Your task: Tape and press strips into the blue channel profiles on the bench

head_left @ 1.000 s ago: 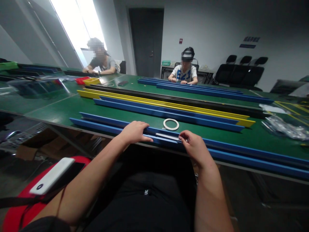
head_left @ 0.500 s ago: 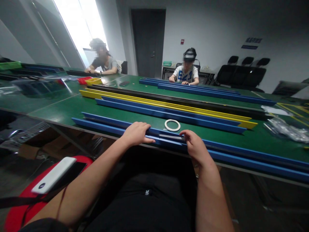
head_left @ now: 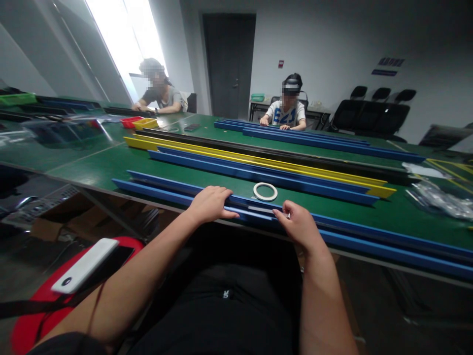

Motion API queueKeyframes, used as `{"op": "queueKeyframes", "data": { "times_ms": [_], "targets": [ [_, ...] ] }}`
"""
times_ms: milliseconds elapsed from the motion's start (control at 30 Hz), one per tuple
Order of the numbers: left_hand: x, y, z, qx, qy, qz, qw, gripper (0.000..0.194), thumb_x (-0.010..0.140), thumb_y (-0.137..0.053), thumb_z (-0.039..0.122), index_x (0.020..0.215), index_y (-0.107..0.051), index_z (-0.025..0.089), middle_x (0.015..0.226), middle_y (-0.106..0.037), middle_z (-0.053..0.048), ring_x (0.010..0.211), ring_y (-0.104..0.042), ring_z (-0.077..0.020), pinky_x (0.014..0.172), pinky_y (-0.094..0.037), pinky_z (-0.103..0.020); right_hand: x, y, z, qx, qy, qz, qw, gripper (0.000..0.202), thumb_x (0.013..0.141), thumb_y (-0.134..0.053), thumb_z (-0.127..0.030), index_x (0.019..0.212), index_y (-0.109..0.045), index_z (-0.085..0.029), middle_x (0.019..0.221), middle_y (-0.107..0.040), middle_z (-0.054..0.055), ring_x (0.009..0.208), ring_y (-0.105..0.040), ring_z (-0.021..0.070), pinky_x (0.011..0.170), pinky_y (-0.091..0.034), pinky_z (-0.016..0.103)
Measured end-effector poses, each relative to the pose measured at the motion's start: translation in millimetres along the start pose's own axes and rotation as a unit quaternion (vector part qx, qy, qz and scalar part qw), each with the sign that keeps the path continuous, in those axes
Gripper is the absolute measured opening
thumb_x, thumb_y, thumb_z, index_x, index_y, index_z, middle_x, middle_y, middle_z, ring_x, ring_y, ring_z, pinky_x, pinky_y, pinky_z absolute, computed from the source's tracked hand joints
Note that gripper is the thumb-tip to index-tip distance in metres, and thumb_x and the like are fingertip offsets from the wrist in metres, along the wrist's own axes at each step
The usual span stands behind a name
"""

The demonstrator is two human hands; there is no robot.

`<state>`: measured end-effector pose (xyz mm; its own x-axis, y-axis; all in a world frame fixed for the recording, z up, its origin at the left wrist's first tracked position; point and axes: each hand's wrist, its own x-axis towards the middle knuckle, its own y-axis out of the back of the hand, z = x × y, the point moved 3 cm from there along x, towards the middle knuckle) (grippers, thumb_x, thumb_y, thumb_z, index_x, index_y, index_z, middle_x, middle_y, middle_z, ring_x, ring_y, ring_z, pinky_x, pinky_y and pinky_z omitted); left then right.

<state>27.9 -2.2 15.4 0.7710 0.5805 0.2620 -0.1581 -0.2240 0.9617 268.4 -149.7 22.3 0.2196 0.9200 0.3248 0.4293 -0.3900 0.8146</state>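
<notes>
A long blue channel-shaped profile (head_left: 158, 191) lies along the near table edge, its two raised walls running lengthwise. My left hand (head_left: 210, 204) grips it, with fingers over the far wall and thumb on the near wall. A short pale strip (head_left: 257, 209) sits inside the channel between my hands. At the strip's right end is my right hand (head_left: 298, 222), fingers curled and thumb pointing left, closed around that end; the exact contact is partly hidden. Just beyond the channel, a white ring-shaped roll of tape (head_left: 265, 199) rests flat on the green table.
Farther back lie another blue profile (head_left: 221, 170), a yellow profile (head_left: 207, 154) and a black one (head_left: 303, 159). Clear plastic bags (head_left: 439, 199) are at the right. Across the table two people (head_left: 290, 111) sit working. A white phone (head_left: 84, 266) rests on a red stool at left.
My right thumb has swung left and down toward the pale strip, and the index finger has drawn back right. My left hand stays on the channel. The view has shifted slightly.
</notes>
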Motion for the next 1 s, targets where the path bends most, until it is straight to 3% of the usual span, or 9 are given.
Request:
{"op": "queueKeyframes", "data": {
  "times_ms": [133, 267, 467, 733, 867, 1000],
  "targets": [
    [0.0, 0.0, -0.2, -0.002, 0.001, 0.001, 1.0, 0.078, 0.071, -0.056, 0.081, 0.119, -0.06, 0.021, 0.104, -0.069, -0.01, 0.103, -0.063, -0.0287, 0.092, -0.042, -0.037, 0.1, -1.4, 3.0, 0.006, -0.003, -0.004, 1.0, 0.022, 0.089, -0.051, -0.036, 0.071, -0.049, -0.023, 0.069, -0.059, 0.0, 0.064, -0.05, 0.0145, 0.06, -0.031, 0.026],
    [-0.2, -1.9, -0.8, -0.002, -0.003, 0.005, 1.0, 0.077, 0.071, -0.055, 0.082, 0.118, -0.061, 0.021, 0.104, -0.069, -0.009, 0.102, -0.063, -0.0285, 0.091, -0.042, -0.037, -0.2, -2.2, 5.9, 0.065, -0.003, -0.011, 0.998, 0.005, 0.085, -0.05, -0.024, 0.081, -0.053, -0.023, 0.086, -0.069, 0.002, 0.076, -0.06, 0.0159, 0.067, -0.037, 0.025],
    [-0.6, -4.5, -1.7, 0.004, -0.01, 0.017, 1.0, 0.077, 0.072, -0.053, 0.083, 0.116, -0.061, 0.021, 0.103, -0.069, -0.009, 0.1, -0.064, -0.0291, 0.089, -0.043, -0.038, 1.1, -3.5, 8.1, 0.068, 0.009, -0.02, 0.997, 0.025, 0.081, -0.044, -0.013, 0.1, -0.055, -0.025, 0.092, -0.067, 0.001, 0.085, -0.061, 0.0165, 0.077, -0.04, 0.028],
    [-1.1, -6.1, -3.3, -0.004, -0.013, 0.018, 1.0, 0.078, 0.072, -0.053, 0.083, 0.118, -0.06, 0.02, 0.103, -0.069, -0.009, 0.101, -0.063, -0.0287, 0.09, -0.042, -0.038, -1.0, 1.3, 3.7, 0.085, -0.001, -0.029, 0.996, 0.02, 0.086, -0.04, -0.018, 0.095, -0.056, -0.025, 0.092, -0.065, 0.0, 0.088, -0.058, 0.017, 0.077, -0.038, 0.028],
    [-0.6, -6.1, -3.4, -0.002, -0.015, 0.017, 1.0, 0.079, 0.072, -0.052, 0.083, 0.118, -0.06, 0.02, 0.102, -0.069, -0.009, 0.101, -0.063, -0.0286, 0.09, -0.042, -0.038, -2.3, 2.2, -0.1, 0.062, -0.011, -0.032, 0.998, 0.016, 0.093, -0.045, -0.036, 0.092, -0.056, -0.025, 0.088, -0.065, 0.0, 0.079, -0.057, 0.0165, 0.071, -0.036, 0.028],
    [-0.8, -5.4, -3.2, -0.001, -0.015, 0.015, 1.0, 0.078, 0.073, -0.052, 0.083, 0.118, -0.059, 0.02, 0.102, -0.069, -0.009, 0.101, -0.063, -0.0282, 0.091, -0.042, -0.037, -0.9, 0.1, 0.1, 0.016, -0.011, -0.033, 0.999, 0.022, 0.088, -0.053, -0.046, 0.083, -0.052, -0.024, 0.078, -0.062, -0.001, 0.069, -0.052, 0.0156, 0.063, -0.031, 0.027]
  ]
}}
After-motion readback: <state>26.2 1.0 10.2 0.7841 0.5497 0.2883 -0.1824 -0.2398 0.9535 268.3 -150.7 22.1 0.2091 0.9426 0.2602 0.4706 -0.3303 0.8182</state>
